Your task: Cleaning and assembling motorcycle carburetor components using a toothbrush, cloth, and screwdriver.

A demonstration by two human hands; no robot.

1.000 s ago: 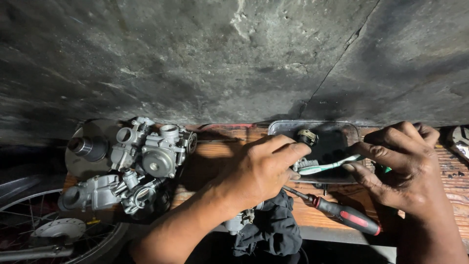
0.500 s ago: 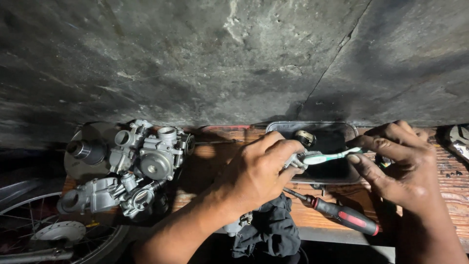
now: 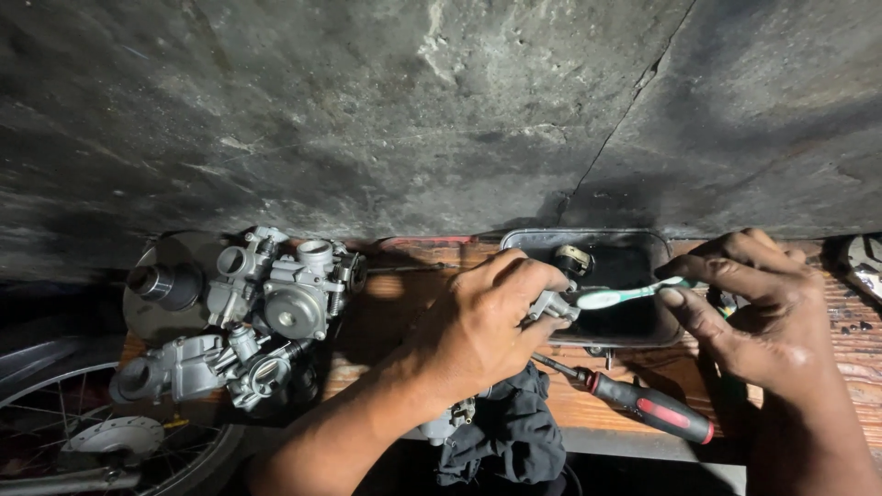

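Note:
My left hand (image 3: 478, 326) grips a small grey metal part (image 3: 552, 304) over the front edge of a dark metal tray (image 3: 602, 336). My right hand (image 3: 749, 308) holds a white and green toothbrush (image 3: 620, 296) by its handle, with the bristle end touching the small part. A round metal piece (image 3: 571, 260) lies inside the tray behind the brush.
Two grey carburettor bodies (image 3: 276, 294) (image 3: 197, 367) lie on the wooden bench at the left, beside a round metal disc (image 3: 161, 285). A red and black screwdriver (image 3: 643, 404) and a dark rag (image 3: 505, 432) lie near the front edge. A spoked wheel (image 3: 83, 441) shows at the lower left. A concrete wall rises behind.
Both hands lifted slightly over the tray. The toothbrush head swung up from low in the tray to touch the metal part in my left hand.

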